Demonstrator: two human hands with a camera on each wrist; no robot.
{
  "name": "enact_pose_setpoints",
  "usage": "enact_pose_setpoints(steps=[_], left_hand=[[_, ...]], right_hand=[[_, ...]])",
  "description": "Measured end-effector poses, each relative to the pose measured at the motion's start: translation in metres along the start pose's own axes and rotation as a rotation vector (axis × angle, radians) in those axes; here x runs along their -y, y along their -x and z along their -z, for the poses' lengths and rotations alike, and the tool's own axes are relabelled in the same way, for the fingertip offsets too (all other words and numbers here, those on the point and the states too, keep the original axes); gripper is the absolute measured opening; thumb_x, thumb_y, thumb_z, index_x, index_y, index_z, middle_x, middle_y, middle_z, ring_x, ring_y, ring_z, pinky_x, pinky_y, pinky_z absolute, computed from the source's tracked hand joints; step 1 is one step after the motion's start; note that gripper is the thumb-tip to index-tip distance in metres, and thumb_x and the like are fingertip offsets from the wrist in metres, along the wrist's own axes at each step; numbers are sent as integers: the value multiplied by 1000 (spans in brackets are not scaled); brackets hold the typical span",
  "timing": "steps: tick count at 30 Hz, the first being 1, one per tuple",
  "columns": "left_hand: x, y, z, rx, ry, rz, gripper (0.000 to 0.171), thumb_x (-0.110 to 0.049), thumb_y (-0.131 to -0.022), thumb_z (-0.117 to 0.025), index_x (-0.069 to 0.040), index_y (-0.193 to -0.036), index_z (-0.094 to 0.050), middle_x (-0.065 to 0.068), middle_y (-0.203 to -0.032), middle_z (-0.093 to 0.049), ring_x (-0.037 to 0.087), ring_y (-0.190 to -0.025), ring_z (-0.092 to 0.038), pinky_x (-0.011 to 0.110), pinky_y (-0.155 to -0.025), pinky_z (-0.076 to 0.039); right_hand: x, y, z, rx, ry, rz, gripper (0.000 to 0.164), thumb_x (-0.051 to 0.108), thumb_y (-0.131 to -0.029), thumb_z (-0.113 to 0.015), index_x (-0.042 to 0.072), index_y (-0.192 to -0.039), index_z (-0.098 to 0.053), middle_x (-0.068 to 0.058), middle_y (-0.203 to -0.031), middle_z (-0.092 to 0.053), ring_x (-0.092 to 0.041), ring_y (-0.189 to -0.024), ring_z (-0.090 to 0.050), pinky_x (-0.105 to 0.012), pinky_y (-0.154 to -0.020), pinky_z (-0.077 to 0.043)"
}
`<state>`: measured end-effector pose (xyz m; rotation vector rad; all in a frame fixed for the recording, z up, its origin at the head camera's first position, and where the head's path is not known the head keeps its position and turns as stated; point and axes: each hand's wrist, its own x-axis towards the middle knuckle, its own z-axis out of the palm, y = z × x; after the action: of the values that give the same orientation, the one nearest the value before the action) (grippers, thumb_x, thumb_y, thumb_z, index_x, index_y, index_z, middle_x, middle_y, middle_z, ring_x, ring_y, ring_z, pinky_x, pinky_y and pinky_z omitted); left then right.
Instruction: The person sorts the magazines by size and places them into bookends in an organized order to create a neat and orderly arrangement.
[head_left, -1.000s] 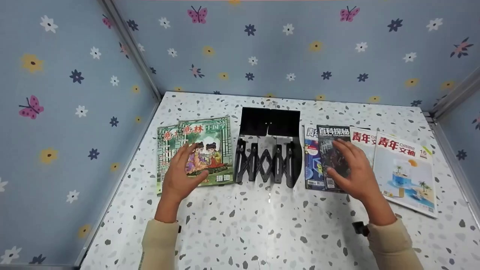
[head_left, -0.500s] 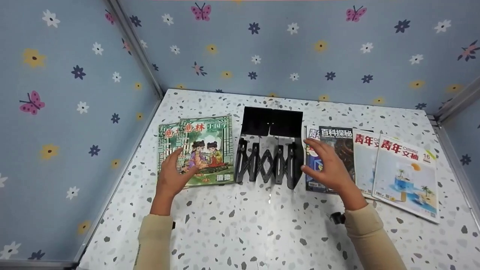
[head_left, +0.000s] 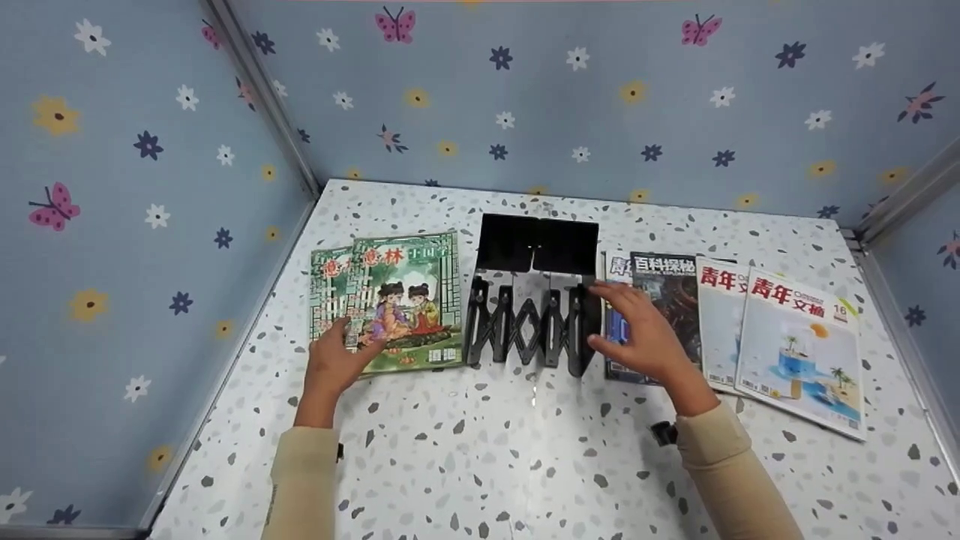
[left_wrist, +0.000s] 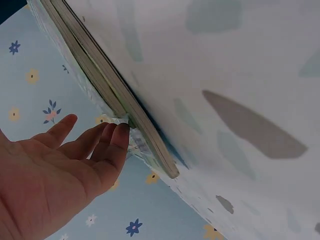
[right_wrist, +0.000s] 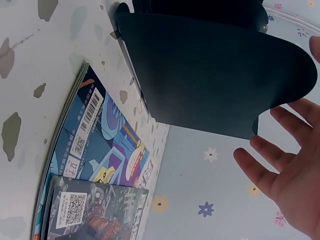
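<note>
A black expandable bookend (head_left: 529,322) with crisscross arms and upright end panels stands mid-table. My right hand (head_left: 637,330) is beside its right panel, fingers spread. In the right wrist view, the fingertips are right at the edge of that black panel (right_wrist: 210,75). To the left lie overlapping green magazines (head_left: 409,300) with two cartoon children on the cover. Over their lower left part is my left hand (head_left: 335,364), thumb apart from the relaxed fingers. The left wrist view has those fingertips right at the magazines' page edges (left_wrist: 145,125). Neither hand grips anything.
Right of the bookend, several magazines overlap in a fan: a blue one (head_left: 617,360), a dark one (head_left: 679,300) and white ones with red titles (head_left: 802,352). Blue flowered panels (head_left: 540,97) wall the speckled table (head_left: 480,450) at the back and sides.
My right hand has moved left from over the dark magazine to the bookend's right panel. My left hand has shifted slightly left and nearer to me over the green magazines.
</note>
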<state>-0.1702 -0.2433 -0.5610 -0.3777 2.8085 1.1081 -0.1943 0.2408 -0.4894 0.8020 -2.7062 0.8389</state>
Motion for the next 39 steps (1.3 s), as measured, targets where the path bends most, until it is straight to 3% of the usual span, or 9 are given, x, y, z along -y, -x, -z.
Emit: enact_pose_setpoints(steps=[5,10,18,21,29,39], left_hand=[[10,5,-5,39,-38,-5,103,-62,-77,-69,-8,-153,-25,22,-150,-37,44,-135,-36,58,-105,-35],[18,7,-5,57,-71,-54,103,-48,-73,-78,-5,-151,-27,24,-150,-34,45,-134,-30,58,-107,-33],[29,3,2,91,-152,-130,93,-31,-72,-81,-2,-147,-35,26,-151,-29,48,-134,-25,59,-106,-32],[32,3,3,86,-145,-133,92,-29,-72,-82,-3,-147,-35,26,-151,-28,48,-135,-23,60,-105,-32],[31,4,0,92,-84,-116,91,-26,-73,-81,-2,-147,-35,27,-150,-28,47,-136,-22,59,-107,-31],[21,2,3,58,-9,-119,95,-22,-68,-85,-5,-147,-36,24,-151,-27,44,-137,-22,58,-108,-31]], right_hand=[[0,7,-2,48,19,12,82,41,-77,-74,18,-148,-40,-8,-149,-44,-38,-138,-36,-59,-111,-27],[1,7,-3,70,18,13,87,34,-75,-79,16,-149,-37,-9,-150,-43,-40,-139,-35,-59,-111,-26],[0,2,-2,75,3,-2,88,35,-75,-79,19,-150,-36,-4,-151,-42,-38,-138,-36,-57,-111,-29],[-1,2,-3,74,-4,-8,88,34,-76,-78,22,-151,-35,-3,-152,-41,-38,-138,-37,-56,-108,-33],[0,8,-4,55,-12,-1,86,34,-77,-77,19,-151,-34,-4,-152,-41,-32,-136,-42,-55,-114,-24],[-1,10,0,73,-65,-64,88,32,-78,-78,25,-152,-32,0,-154,-38,-32,-138,-39,-54,-113,-27]])
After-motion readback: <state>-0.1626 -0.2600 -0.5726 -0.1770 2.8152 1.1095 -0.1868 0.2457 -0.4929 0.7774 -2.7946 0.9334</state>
